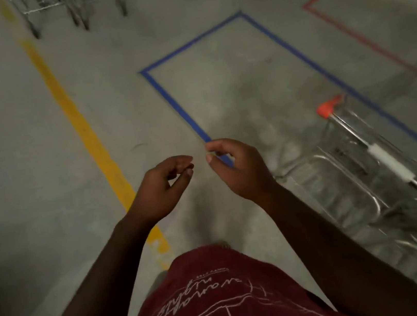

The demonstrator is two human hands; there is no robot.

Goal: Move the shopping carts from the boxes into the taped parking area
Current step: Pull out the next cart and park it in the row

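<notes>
Neither of my hands holds anything. Both hang in front of me at the centre of the frame, fingers loosely curled and relaxed, with a small gap between them. My left hand (164, 184) sits just left of centre, thumb and fingertips close together but pinching nothing. My right hand (236, 170) sits just right of centre, its fingers bent over a stretch of blue tape on the floor.

A shopping cart (383, 175) stands at the right edge of the frame, well apart from my right hand. Its chrome handle bar runs diagonally toward the lower right, with an orange cap (328, 107) at the upper end and a white sleeve partway down. The wire basket is blurred, so I cannot make out its details.

A blue tape rectangle (290, 45) marks the concrete floor (28, 171) in the upper middle of the frame; the cart's handle end lies inside its right-hand line. A red tape outline (374, 43) sits at the upper right, beyond the blue one. A yellow painted line (70, 110) runs diagonally from the upper left down toward my body. Blurred metal cart frames (66, 8) stand at the top left. My dark red shirt (224, 304) with pale printed lines fills the bottom centre.
</notes>
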